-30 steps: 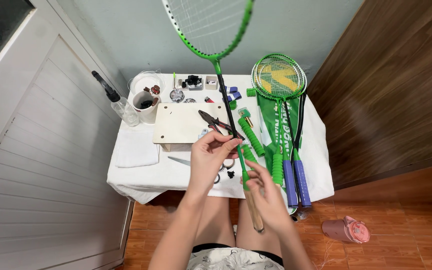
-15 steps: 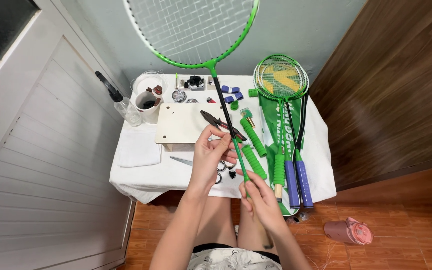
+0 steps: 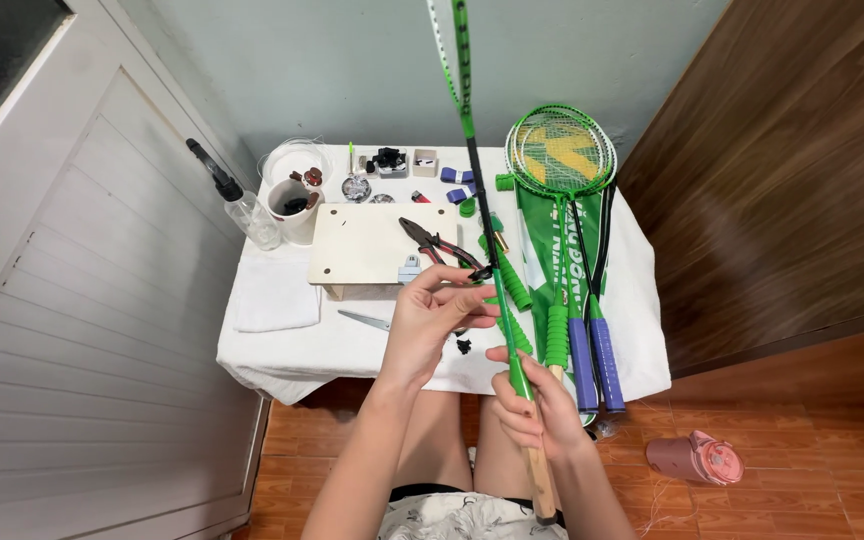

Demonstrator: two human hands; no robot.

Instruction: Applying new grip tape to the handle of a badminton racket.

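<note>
Left hand [image 3: 432,325] raised, fingertips pinched together; right hand [image 3: 537,405] lower, closed in a fist-like grip

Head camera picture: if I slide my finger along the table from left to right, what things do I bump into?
Spray bottle → white cup → wooden board → pliers → green racket shaft in the right hand → rackets lying flat with purple grips.

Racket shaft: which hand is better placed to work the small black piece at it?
Left. The left hand pinches the black piece against the racket shaft; the right hand is wrapped around the handle, steadying it.
</note>
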